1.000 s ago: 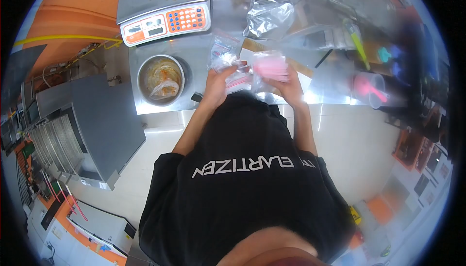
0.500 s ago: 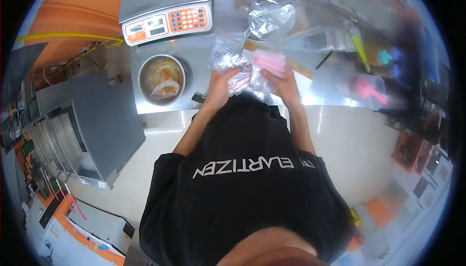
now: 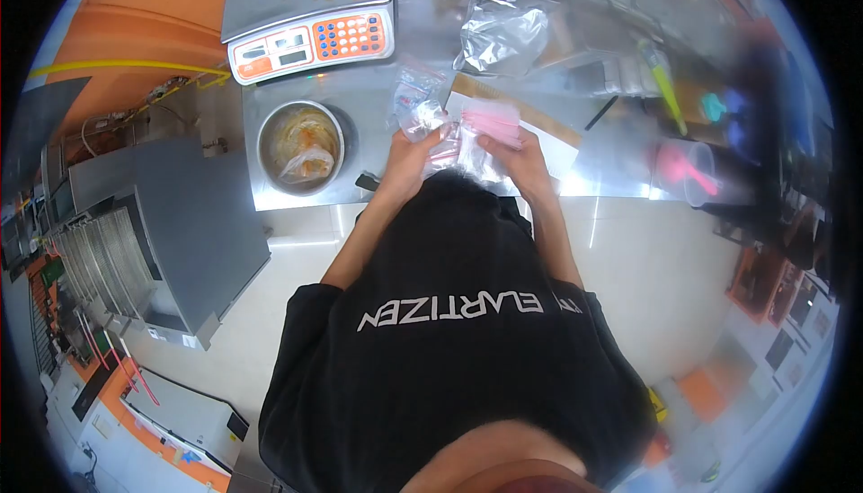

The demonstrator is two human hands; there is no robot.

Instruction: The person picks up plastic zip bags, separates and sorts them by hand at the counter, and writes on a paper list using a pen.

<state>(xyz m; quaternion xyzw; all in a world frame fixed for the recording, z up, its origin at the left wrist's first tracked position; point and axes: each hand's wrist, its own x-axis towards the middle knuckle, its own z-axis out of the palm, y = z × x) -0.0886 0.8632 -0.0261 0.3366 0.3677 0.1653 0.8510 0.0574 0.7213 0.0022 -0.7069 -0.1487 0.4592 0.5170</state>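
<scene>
Because the pink-edged clear plastic bags (image 3: pixel 490 124) are thin and look slippery, the right hand (image 3: pixel 529 162) is closed on their stack, with the thumb on top, which probably stops them from sliding apart. The stack is above the near part of the shiny metal table (image 3: pixel 373 129), in front of the person's body, where both hands can reach it easily. The left hand (image 3: pixel 407 159) is closed on crinkled clear plastic with pink strips (image 3: pixel 442 153), just beside the stack; how many pieces it grips, I cannot tell. Near its fingers is a clear plastic pouch with blue and red print (image 3: pixel 415 88). Beyond the right hand, a white sheet with a brown border (image 3: pixel 559 153) lies flat.

Farther outward, a crumpled silvery bag (image 3: pixel 503 36) lies beyond the hands. To the left, a round metal pot (image 3: pixel 261 150) stands upright and open, and it contains a clear plastic bag with orange-brown stains (image 3: pixel 310 165); its exact content is not clear. On the right side, a transparent cup (image 3: pixel 698 191) has a pink spoon (image 3: pixel 685 169) in it, both somewhat blurred
</scene>
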